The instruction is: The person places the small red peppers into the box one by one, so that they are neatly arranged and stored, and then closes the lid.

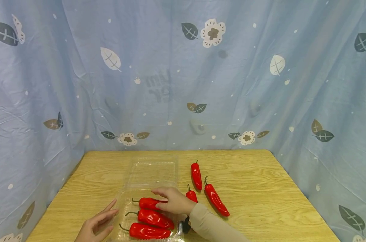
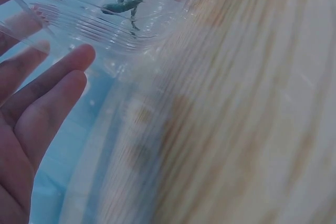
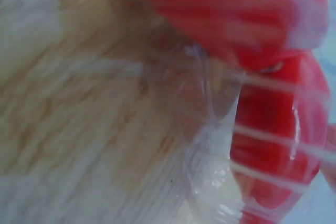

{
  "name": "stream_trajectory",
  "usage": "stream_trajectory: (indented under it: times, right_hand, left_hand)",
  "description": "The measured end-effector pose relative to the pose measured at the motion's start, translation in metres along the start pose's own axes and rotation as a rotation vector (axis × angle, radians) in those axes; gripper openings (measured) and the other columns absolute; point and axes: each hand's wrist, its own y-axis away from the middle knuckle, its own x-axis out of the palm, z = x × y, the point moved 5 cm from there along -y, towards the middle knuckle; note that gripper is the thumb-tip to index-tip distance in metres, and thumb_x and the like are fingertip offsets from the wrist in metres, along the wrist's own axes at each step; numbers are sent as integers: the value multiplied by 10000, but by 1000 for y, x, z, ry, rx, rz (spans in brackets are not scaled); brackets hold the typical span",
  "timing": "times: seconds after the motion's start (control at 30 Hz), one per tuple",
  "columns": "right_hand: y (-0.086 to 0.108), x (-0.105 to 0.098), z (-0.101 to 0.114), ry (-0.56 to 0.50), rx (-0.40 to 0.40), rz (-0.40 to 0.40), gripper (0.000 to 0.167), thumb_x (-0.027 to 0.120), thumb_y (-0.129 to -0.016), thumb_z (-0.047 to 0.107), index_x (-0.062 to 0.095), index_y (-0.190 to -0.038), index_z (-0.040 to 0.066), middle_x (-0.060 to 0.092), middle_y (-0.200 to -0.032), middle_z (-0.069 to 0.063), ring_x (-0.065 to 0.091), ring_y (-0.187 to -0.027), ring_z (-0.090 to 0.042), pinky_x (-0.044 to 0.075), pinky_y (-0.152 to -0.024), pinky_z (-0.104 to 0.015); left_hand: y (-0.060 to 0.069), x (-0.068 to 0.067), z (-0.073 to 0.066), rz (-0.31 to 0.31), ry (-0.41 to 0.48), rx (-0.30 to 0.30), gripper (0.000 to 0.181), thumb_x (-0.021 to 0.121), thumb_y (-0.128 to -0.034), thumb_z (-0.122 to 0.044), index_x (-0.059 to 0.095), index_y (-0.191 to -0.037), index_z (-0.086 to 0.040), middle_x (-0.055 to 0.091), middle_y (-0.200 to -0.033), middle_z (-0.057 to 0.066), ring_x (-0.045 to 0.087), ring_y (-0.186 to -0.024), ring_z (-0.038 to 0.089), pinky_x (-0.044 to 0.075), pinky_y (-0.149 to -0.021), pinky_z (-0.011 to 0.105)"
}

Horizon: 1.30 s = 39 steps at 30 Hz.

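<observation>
Three red peppers lie in a row inside a clear plastic container [image 1: 117, 215]. My right hand [image 1: 175, 201] is over the container's right side, fingers and thumb around the right end of the top pepper [image 1: 148, 203]. Below it are the middle pepper [image 1: 155, 218] and the front pepper [image 1: 149, 231], stems to the left. My left hand [image 1: 96, 223] is at the container's left edge, fingers loosely extended and holding nothing; in the left wrist view, the hand [image 2: 39, 98] is beside the clear wall [image 2: 105, 32]. The right wrist view shows red peppers [image 3: 273, 129] through plastic.
The container's clear lid [image 1: 154, 173] lies folded back behind it. To the right on the wooden table [image 1: 255, 188] are three more red peppers: one at the back [image 1: 196, 175], one farther right [image 1: 216, 200] and one partly hidden [image 1: 191, 195] by my right arm. A patterned curtain surrounds the table.
</observation>
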Motion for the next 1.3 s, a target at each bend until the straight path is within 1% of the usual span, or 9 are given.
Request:
stream_trajectory:
  times: [0.07,0.13,0.33,0.5,0.83,1.0,1.13,1.2,1.3]
  right_hand:
    - [1,-2,1,-80,-10,-15,471,625,-905,96,509,-1350,-7,550,-1346,-154,520,-1252,-180,420,-1039,-220]
    - [3,-5,2,-127,-24,-31,465,620,-909,95,509,-1351,0,541,-1355,-161,514,-1259,-191,411,-1050,-226]
    - [10,-18,3,-213,0,-81,489,625,-919,132,488,-1383,57,512,-1400,-83,494,-1281,-205,385,-1075,-234]
    - [18,-29,0,-259,5,-129,518,622,-927,174,458,-1402,49,487,-1423,-73,470,-1303,-227,371,-1091,-246]
    - [45,-54,-10,-280,3,-235,514,629,-926,182,461,-1402,87,497,-1406,-110,460,-1306,-293,377,-1097,-350]
    - [66,-67,-21,-294,46,-298,552,633,-923,192,432,-1419,57,461,-1435,-123,430,-1330,-301,356,-1098,-416]
    - [86,-76,-32,-331,104,-358,566,639,-919,219,430,-1420,57,438,-1452,-139,413,-1336,-323,326,-1095,-488]
    - [96,-80,-38,-318,128,-387,559,633,-923,228,433,-1417,60,433,-1454,-147,417,-1330,-332,332,-1089,-494]
    - [108,-85,-44,-295,141,-430,555,630,-924,199,432,-1405,6,426,-1448,-194,421,-1322,-354,348,-1082,-477]
  left_hand:
    - [0,0,0,2,-1,10,384,528,-875,163,478,-1255,195,357,-1489,-171,523,-1189,-24,465,-905,95]
    - [1,0,1,3,-1,13,386,526,-875,164,476,-1257,194,355,-1492,-166,522,-1191,-23,465,-907,97]
    - [1,-1,2,6,3,-20,387,521,-891,142,467,-1271,190,355,-1485,-187,518,-1190,-35,469,-907,102]
    - [1,-2,1,2,-16,-19,386,523,-888,145,475,-1269,183,357,-1483,-190,517,-1187,-40,470,-899,98]
    - [1,-1,0,-1,-15,-8,383,516,-888,153,475,-1267,185,353,-1483,-192,518,-1189,-35,471,-896,96]
    - [0,0,1,-3,-16,-14,381,519,-888,149,478,-1265,185,350,-1483,-196,509,-1190,-45,470,-894,95]
    - [0,0,1,-4,-26,-3,382,527,-883,151,484,-1262,182,348,-1487,-184,499,-1200,-50,469,-896,96]
    - [0,-1,0,-5,-29,8,382,529,-878,157,487,-1258,183,349,-1489,-175,494,-1205,-51,467,-898,95]
    - [0,-1,-1,-2,-20,21,385,524,-875,167,480,-1256,192,346,-1493,-170,490,-1211,-50,464,-901,92]
